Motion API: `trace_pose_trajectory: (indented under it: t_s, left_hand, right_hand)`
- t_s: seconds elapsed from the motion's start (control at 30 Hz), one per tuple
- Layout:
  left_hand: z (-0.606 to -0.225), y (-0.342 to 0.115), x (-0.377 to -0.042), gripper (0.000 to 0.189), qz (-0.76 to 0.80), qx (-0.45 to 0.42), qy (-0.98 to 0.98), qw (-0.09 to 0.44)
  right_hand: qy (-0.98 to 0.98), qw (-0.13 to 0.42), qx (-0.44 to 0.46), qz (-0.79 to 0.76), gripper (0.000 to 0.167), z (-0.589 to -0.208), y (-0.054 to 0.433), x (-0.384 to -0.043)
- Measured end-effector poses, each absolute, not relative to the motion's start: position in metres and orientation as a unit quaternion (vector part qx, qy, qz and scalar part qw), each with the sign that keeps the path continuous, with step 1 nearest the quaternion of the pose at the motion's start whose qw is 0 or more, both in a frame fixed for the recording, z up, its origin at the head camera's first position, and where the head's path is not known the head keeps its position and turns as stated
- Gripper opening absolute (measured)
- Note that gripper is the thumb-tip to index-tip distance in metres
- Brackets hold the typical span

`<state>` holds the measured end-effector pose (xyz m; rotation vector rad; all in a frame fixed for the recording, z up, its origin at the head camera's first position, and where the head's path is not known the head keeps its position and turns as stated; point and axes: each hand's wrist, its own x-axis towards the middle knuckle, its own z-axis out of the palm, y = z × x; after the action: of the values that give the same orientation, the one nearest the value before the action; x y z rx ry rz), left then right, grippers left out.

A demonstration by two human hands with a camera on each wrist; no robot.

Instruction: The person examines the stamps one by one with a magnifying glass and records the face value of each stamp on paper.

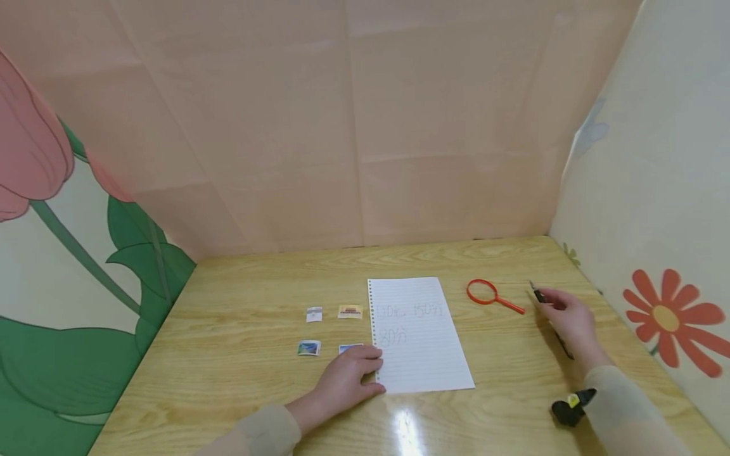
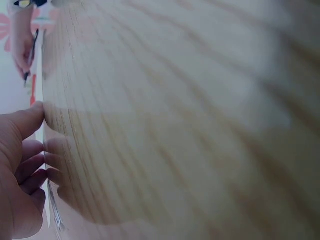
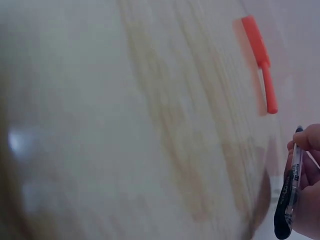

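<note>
My left hand (image 1: 349, 380) rests at the left edge of a lined sheet of paper (image 1: 424, 361), its fingertips on the punched margin. Handwriting in faint strokes runs across the sheet's upper half. A small blue picture like a stamp (image 1: 349, 348) is partly hidden behind that hand. Over on the right, my right hand (image 1: 572, 322) pinches a pen (image 3: 286, 205) between thumb and fingers, close over the table. Its pointed end faces away from me in the head view. Left of this hand lies a red magnifying glass (image 1: 509, 305).
More small stamp-like pictures lie left of the paper: a pale one (image 1: 314, 314), a yellowish one (image 1: 350, 311) and a blue-green one (image 1: 308, 348). A wrist camera (image 1: 567, 413) sits by the right sleeve. Printed walls border the wooden table (image 1: 239, 329) at left, back and right.
</note>
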<state>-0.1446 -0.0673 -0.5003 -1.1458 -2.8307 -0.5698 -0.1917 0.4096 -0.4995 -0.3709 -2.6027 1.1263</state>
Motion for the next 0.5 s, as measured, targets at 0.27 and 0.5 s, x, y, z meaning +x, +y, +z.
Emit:
trace_pose_trajectory:
  t_s: [0.27,0.5]
  left_hand:
    - [-0.5027,-0.0673,-0.1455,0.049,-0.181,-0.37,-0.911,0.02]
    - [-0.5023,-0.0673,-0.1455,0.048,-0.175,-0.377,-0.909,0.031]
  right_hand:
    - [-0.904,0.146,-0.134,0.378,0.04,-0.5069,0.4137,-0.1926]
    - [-0.911,0.142,-0.131,0.363,0.04,-0.5065,0.4139,-0.193]
